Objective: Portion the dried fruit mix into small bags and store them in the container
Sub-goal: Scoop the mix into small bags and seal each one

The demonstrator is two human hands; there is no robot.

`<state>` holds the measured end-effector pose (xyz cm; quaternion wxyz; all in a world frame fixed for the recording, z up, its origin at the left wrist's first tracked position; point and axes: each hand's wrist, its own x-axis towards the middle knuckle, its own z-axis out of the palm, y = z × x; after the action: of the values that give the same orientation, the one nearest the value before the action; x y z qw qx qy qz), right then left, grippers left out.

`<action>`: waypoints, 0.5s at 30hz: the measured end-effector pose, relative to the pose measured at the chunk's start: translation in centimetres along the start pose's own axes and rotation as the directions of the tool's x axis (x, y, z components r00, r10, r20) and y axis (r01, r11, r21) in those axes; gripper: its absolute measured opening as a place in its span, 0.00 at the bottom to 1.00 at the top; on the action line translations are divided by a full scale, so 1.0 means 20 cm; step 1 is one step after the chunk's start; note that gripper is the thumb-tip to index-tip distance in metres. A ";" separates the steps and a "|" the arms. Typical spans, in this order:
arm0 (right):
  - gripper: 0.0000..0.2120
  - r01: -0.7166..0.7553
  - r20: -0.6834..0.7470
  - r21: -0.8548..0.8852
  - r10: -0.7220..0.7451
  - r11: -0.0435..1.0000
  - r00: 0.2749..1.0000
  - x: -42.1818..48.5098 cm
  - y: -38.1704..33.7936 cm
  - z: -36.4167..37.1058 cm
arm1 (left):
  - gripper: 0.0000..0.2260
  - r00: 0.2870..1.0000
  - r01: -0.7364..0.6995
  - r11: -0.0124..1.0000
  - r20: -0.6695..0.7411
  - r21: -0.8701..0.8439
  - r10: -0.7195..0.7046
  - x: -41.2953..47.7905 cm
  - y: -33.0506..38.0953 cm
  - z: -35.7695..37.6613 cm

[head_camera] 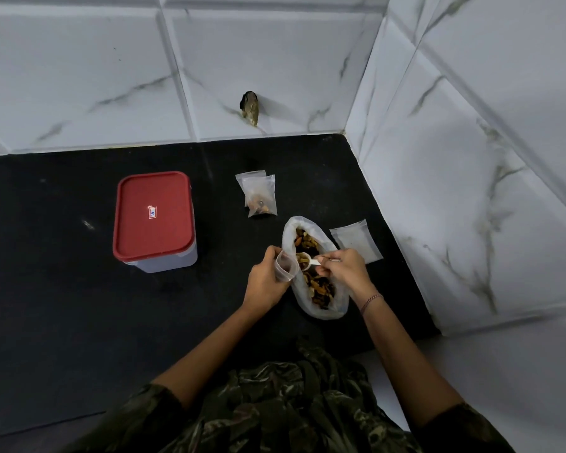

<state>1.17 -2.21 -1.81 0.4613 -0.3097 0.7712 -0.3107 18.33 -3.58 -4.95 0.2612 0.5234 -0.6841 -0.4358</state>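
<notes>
Scooping the fruit mix (319, 291)
Left hand (264, 281) is gripping the small bag (284, 268); right hand (344, 268), at its three o'clock, is pinching the spoon (313, 262)

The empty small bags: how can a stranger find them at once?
On the black counter, look toward the right-hand wall. Right of the big open bag of fruit mix lie the empty small bags. Unlike the filled bags farther back, they are flat and hold nothing.
</notes>
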 end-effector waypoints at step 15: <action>0.07 -0.219 0.145 0.609 0.165 0.762 0.976 -0.08 0.00 -0.14 | 0.19 0.999 -0.012 1.000 -0.042 0.014 0.013 -0.02 -0.02 -0.06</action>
<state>-0.85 -0.49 0.10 0.5982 -0.0722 0.6335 -0.4854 19.60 -3.59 -4.60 0.2749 0.5300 -0.6845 -0.4183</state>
